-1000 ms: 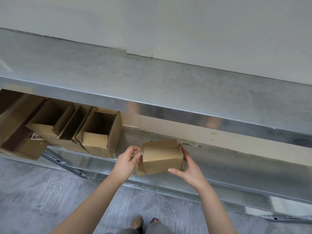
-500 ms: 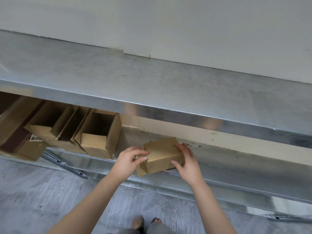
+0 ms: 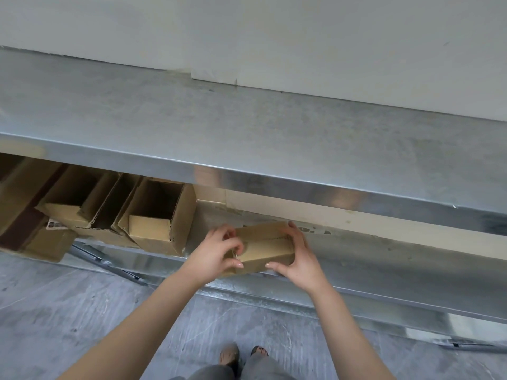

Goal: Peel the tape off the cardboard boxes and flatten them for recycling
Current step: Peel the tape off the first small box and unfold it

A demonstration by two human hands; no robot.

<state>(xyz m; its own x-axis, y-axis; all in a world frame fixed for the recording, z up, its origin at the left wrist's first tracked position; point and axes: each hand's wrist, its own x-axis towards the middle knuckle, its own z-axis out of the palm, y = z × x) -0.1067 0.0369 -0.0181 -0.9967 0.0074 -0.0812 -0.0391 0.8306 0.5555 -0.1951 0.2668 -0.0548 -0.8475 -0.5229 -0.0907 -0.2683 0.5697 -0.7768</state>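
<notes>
Metal shelf on top, lower shelf under it; open boxes lie on their sides at the lower shelf's left; small box closed, at the lower shelf's front edge, centre; right hand wraps its right end, fingers over the top, thumb on the front face; left hand curled at the left end, fingertips pinching the box there (tape edge too small to tell).
</notes>
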